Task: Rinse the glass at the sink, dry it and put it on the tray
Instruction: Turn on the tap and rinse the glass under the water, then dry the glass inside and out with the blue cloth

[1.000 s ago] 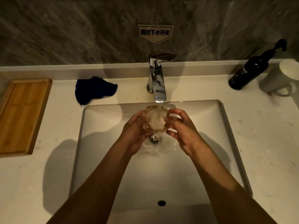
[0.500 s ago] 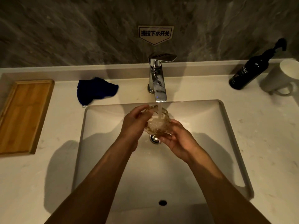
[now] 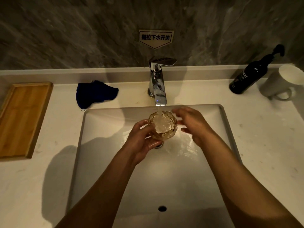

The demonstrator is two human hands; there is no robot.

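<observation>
Since half a second ago your right hand (image 3: 195,125) has come off the glass (image 3: 162,125) and now sits just beside it, fingers spread and open, holding nothing. Your left hand (image 3: 142,142) has taken over the hold and is wrapped around the glass from the near side and underneath.

Nearest you, both forearms reach in over the front rim of the sink (image 3: 79,145), past the overflow hole (image 3: 162,208). Further in, the glass sits upright over the drain, mouth up, directly under the spout of the tap (image 3: 157,84). Water (image 3: 159,111) is running into it and foaming inside, and wet streaks shine on the basin to its right.

You are in the rinsing step; drying and placing are not yet done. Judging from this, the next move calls for tipping the water out, then shutting off the tap, most easily with your free right hand on the lever. Keep your left hand firm, since the faceted wet glass will likely be slippery.

Beyond the basin, on the counter to the left of the tap, lies the dark blue cloth (image 3: 95,93), which looks like your means of drying. Well to the left sits the wooden tray (image 3: 23,119), where the glass must end. At the far right stand a dark pump bottle (image 3: 248,76) and a white mug (image 3: 283,81), neither of which you need.
</observation>
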